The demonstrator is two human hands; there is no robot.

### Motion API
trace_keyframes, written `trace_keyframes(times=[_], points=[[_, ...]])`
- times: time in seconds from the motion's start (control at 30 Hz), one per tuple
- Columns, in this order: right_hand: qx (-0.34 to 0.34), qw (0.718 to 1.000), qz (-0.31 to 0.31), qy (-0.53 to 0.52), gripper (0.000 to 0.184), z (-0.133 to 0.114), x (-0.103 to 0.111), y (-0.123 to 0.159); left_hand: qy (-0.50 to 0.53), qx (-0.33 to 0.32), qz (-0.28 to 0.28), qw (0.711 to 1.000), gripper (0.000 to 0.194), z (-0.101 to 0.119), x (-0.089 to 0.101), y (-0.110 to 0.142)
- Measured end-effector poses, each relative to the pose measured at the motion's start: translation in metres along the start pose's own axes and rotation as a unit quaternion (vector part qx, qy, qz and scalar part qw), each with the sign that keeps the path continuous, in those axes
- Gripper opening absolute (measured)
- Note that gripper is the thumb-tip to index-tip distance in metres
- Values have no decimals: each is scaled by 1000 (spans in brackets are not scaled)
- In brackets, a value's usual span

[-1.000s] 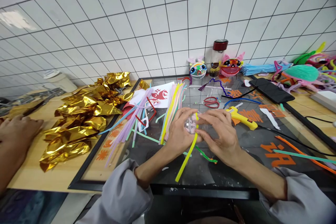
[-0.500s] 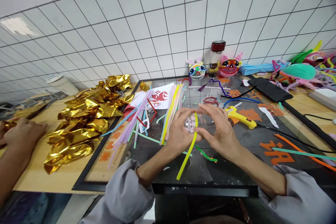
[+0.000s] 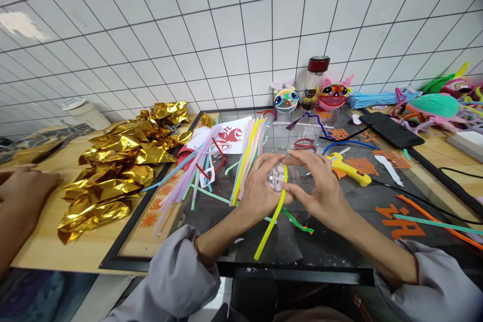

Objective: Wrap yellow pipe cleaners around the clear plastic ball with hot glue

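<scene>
Between my hands is a small clear plastic ball [image 3: 275, 179] with a pinkish patterned part visible through its left side. A fuzzy yellow pipe cleaner [image 3: 270, 231] runs around its middle, and the loose end hangs down towards me. My left hand [image 3: 258, 192] is closed around the ball's left side. On the right side, my right hand [image 3: 319, 187] curves about the ball, thumb against the pipe cleaner at the front and fingertips at the top. A short twisted green pipe cleaner [image 3: 298, 221] lies on the dark board just under my hands.
Bundled pastel pipe cleaners [image 3: 251, 156] lie left of my hands. A yellow glue gun [image 3: 350, 170], red-handled scissors [image 3: 305, 145] and a phone [image 3: 391, 129] lie rightward. Crumpled gold foil [image 3: 113, 176] covers the left table, beside another person's hand [image 3: 26, 191]. A lidded bottle [image 3: 311, 85] stands behind.
The view has shifted slightly. My hands keep the same hold on the ball and pipe cleaner. The other person's hand at the left has moved slightly.
</scene>
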State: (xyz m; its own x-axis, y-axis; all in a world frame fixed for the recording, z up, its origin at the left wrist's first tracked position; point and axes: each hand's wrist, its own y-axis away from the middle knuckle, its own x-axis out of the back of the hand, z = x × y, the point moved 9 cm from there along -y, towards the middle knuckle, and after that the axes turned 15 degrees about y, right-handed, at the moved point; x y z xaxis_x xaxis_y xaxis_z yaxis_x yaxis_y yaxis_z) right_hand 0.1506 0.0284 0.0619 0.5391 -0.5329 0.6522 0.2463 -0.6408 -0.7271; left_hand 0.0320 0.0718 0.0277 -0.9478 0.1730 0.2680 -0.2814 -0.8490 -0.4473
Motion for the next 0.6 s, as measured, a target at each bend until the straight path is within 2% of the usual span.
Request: trace_keyframes(times=[0.27,0.6], points=[[25,997,71,29,47,-6,9,4,8,12,-1,1000,66,0,1,-1],[52,993,103,27,43,-10,11,7,-4,13,7,1000,67,-2,0,-4]])
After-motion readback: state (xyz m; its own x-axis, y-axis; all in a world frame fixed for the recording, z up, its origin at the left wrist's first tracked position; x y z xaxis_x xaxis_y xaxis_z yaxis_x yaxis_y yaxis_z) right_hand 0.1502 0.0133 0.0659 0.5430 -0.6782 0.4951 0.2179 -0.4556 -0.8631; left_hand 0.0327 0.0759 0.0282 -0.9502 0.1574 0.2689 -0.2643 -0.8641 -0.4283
